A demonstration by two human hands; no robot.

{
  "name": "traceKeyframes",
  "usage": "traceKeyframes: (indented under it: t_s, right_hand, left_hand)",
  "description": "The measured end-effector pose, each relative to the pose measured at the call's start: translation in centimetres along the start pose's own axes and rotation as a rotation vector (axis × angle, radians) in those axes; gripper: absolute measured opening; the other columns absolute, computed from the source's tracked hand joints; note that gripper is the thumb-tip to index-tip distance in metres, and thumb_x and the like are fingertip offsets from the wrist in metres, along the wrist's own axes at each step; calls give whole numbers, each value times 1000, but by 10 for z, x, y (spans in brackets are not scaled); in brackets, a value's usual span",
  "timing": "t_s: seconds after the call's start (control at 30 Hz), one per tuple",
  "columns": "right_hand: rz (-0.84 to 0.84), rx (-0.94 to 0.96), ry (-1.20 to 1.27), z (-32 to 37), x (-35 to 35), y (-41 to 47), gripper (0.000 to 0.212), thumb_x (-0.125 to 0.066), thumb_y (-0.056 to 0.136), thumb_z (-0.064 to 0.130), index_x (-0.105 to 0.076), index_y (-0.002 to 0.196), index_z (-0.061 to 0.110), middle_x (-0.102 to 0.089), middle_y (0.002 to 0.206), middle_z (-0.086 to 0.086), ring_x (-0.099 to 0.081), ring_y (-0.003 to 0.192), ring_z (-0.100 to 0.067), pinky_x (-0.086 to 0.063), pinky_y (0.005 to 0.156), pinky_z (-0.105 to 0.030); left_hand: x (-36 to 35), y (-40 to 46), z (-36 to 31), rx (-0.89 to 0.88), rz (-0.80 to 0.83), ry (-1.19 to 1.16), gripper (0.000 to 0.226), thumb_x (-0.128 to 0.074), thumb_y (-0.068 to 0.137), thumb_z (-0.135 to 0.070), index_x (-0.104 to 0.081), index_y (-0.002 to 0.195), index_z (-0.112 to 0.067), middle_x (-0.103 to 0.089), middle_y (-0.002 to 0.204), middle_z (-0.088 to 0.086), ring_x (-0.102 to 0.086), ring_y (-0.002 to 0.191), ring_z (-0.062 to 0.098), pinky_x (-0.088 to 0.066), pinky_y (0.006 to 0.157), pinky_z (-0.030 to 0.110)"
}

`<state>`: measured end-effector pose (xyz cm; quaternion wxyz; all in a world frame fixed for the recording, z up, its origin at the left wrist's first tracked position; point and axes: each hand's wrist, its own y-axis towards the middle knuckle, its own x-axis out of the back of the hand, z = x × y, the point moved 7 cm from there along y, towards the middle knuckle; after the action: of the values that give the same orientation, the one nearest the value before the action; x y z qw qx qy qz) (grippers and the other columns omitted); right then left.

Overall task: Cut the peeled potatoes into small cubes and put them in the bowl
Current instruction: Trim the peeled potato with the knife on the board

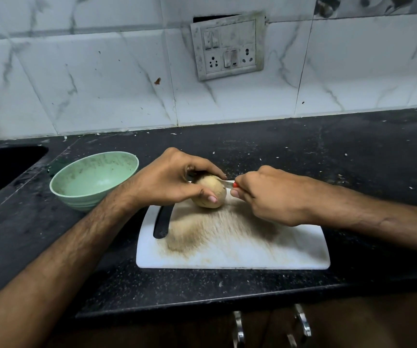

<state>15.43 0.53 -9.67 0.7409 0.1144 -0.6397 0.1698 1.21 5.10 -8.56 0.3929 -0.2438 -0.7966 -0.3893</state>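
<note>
Potato under left hand; right hand grips knife.

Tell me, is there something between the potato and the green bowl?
Only the left hand holding the potato lies on that side. The bowl stands open left of the cutting board; nothing else visible blocks the way.

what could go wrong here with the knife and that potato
1. The left hand grips the potato with thumb and fingertips close to the knife blade, so a slip could nick a finger.
2. The potato is round and uncut, with no flat face on the cutting board; it may roll under pressure.
3. The bowl sits off the board, so cubes could spill on the counter.
</note>
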Motion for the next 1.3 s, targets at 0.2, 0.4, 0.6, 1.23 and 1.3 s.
traceKeyframes:
  t_s: [0.2, 0.4, 0.6, 1.23, 1.3]
  right_hand:
    - [-98, -18, -65, 2, -6, 2, 21, -42, 101, 30, -41, 80, 27, -41, 75, 5, -48, 68, -19, -43, 63, -37]
    - [-135, -11, -57, 9, -10, 5, 12, -43, 101, 30, -41, 90, 26, -42, 81, 1, -45, 74, -24, -33, 61, -34]
    - [-97, -9, -18, 7, -11, 8, 18, -43, 101, 32, -44, 85, 25, -45, 76, 3, -50, 67, -19, -36, 54, -34]
    - [-106, -24, -102, -2, -19, 1, 11, -42, 100, 30, -49, 94, 22, -58, 89, -6, -50, 73, -25, -44, 64, -37]
    - [-59, -18, -95, -2, -14, 5, 13, -43, 99, 32, -49, 92, 23, -51, 82, -2, -52, 74, -26, -47, 66, -38]
  left_hand:
    - [4, -3, 5, -1, -36, -7, 41, -89, 74, -26, -78, 113, -18, -76, 107, -13, -69, 111, 6, -52, 102, 37]
    - [8, -8, 11, 19, -69, -93, 35, -87, 78, -18, -76, 112, -13, -77, 107, -8, -71, 105, 8, -46, 111, 40]
    - [5, -7, 13, 26, -26, -101, 34, -84, 82, -15, -73, 113, -11, -76, 109, -7, -71, 106, 8, -56, 95, 32]
    - [-11, -2, 13, 34, -52, -252, 31, -84, 81, -16, -73, 109, -9, -75, 106, -2, -71, 104, 17, -58, 91, 37]
    - [-12, -3, 17, 49, -65, -312, 30, -83, 82, -16, -73, 109, -8, -75, 107, 1, -71, 104, 20, -57, 92, 37]
